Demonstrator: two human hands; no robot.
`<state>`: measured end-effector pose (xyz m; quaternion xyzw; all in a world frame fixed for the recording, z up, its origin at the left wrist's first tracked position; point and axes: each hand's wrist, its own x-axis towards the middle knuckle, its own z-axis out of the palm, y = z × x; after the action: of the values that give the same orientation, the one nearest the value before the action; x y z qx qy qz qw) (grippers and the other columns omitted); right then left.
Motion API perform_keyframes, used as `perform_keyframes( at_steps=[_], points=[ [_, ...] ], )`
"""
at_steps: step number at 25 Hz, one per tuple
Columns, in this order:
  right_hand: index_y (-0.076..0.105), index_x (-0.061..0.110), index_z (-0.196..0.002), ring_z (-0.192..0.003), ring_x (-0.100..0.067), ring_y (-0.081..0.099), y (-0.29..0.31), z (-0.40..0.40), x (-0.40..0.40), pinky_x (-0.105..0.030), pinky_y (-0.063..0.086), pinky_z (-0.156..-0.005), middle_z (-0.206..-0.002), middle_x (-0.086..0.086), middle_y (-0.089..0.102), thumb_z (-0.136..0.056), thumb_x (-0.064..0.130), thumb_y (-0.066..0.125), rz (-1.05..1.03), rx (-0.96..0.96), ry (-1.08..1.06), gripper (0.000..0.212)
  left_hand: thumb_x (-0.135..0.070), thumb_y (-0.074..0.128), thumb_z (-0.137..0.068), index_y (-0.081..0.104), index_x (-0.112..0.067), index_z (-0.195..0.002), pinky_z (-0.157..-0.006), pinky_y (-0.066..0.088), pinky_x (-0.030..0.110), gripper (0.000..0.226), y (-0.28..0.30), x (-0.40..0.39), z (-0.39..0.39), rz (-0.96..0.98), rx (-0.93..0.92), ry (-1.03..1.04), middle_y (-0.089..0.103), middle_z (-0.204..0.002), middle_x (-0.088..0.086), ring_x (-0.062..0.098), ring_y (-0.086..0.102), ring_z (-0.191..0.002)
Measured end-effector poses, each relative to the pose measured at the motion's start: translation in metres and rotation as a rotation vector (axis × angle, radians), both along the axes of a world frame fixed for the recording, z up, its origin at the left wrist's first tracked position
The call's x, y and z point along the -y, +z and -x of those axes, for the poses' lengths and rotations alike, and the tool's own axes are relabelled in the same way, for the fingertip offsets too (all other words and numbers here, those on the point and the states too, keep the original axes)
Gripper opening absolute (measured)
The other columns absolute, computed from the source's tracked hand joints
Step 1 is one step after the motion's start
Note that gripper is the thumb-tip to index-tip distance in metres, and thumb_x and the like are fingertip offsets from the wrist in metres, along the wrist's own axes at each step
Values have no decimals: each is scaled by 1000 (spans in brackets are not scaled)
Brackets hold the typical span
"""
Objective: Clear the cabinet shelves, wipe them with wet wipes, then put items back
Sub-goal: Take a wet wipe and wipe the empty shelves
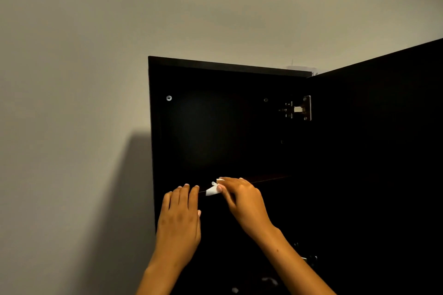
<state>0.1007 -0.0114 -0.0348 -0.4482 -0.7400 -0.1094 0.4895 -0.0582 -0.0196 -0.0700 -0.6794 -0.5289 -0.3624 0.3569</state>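
A dark wall cabinet [215, 67] hangs open in front of me, its upper compartment bare and very dark inside. The shelf [268, 179] runs across its middle. My right hand [242, 201] presses a small white wet wipe [212, 189] against the shelf's front edge, fingers closed on it. My left hand [179, 218] rests flat with fingers together on the shelf edge just left of the wipe, holding nothing. The space below the shelf is too dark to read.
The cabinet door [383, 151] stands swung open on the right, held by a metal hinge [299, 109]. A second hinge [309, 258] shows lower down. A plain pale wall [72, 79] fills the left and top. A screw head [169, 98] shows on the back panel.
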Motion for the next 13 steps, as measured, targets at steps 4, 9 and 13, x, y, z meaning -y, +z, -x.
perform_keyframes(
  at_steps=[4, 9, 13],
  points=[
    [64, 23, -119, -114, 5, 52, -11, 14, -4, -9, 31, -105, -121, 11, 63, -87, 10, 61, -64, -8, 222, 34, -27, 34, -79, 48, -11, -121, -99, 43, 39, 47, -1, 0, 1, -6, -21, -13, 63, -115, 8, 24, 61, -105],
    [69, 30, -106, -106, 4, 60, -14, -38, -17, -28, 49, -97, -109, 17, 67, -81, 1, 67, -104, -131, 253, 38, -27, 36, -80, 52, -10, -121, -95, 48, 39, 47, 2, 4, 5, -7, -46, -20, 63, -116, 8, 23, 61, -105],
    [67, 26, -110, -106, -2, 60, -20, -43, -14, -34, 51, -97, -110, 16, 62, -79, 0, 68, -123, -171, 112, 39, -25, 35, -80, 51, -8, -122, -96, 47, 40, 48, 4, 6, 5, 4, -72, -5, 61, -118, 10, 24, 60, -107]
  ],
)
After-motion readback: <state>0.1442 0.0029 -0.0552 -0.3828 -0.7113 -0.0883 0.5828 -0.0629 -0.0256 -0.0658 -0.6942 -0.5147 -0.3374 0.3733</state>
